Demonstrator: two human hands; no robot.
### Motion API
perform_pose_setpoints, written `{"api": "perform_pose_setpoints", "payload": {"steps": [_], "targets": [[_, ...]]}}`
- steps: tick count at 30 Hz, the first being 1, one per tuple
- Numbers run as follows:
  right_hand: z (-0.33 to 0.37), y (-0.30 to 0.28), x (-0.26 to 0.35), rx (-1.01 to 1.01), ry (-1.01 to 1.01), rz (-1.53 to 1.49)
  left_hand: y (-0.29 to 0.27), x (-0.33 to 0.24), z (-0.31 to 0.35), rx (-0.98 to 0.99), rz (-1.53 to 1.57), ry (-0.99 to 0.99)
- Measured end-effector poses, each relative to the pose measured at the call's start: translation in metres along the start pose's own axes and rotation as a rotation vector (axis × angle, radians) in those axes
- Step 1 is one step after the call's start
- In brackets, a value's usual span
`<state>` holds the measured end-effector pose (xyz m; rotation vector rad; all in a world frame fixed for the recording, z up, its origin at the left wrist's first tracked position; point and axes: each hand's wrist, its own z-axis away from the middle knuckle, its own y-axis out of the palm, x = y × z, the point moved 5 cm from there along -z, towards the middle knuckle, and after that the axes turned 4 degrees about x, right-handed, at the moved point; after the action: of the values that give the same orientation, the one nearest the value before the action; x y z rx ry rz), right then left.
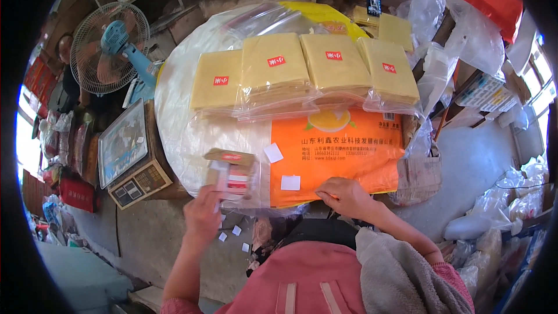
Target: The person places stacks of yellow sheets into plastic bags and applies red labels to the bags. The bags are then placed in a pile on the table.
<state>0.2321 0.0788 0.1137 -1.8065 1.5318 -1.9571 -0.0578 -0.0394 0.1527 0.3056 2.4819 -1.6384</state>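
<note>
My left hand (pixel 202 214) is closed on a small stack of red-and-white stickers (pixel 237 182), at the left part of the table's near edge. Just beyond it lies a small brown paper piece (pixel 229 155) with a red mark, partly overlapped by the stickers. My right hand (pixel 347 196) rests at the near edge of an orange printed plastic sheet (pixel 343 168), fingers curled and thumb against forefinger. Whatever that pinch may hold is too small to see. Two white paper squares, one higher (pixel 273 152) and one lower (pixel 290 183), lie between my hands.
Several stacks of tan paper bags (pixel 274 61) with red labels, in clear plastic, line the table's far side. A fan (pixel 110 46) stands far left, above a cardboard box (pixel 139 186). A phone (pixel 373 2) is at the back right. White scraps (pixel 236 230) lie on the floor.
</note>
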Motion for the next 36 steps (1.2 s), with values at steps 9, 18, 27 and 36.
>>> {"api": "perform_pose_setpoints", "payload": {"steps": [9, 18, 27, 36], "targets": [[-0.007, -0.002, 0.023, -0.048, -0.043, 0.024, 0.064, -0.035, -0.048, 0.087, 0.24, 0.404], [-0.052, 0.04, 0.023, 0.087, -0.097, 0.506, 0.05, -0.041, -0.063, 0.286, 0.223, 0.397], [-0.044, 0.021, 0.003, 0.017, 0.018, 0.438, 0.056, -0.039, -0.084, 0.654, 0.55, -0.183], [-0.042, 0.004, 0.012, -0.213, 0.01, 0.235, 0.053, -0.067, -0.113, 0.897, 0.543, -0.382]]}}
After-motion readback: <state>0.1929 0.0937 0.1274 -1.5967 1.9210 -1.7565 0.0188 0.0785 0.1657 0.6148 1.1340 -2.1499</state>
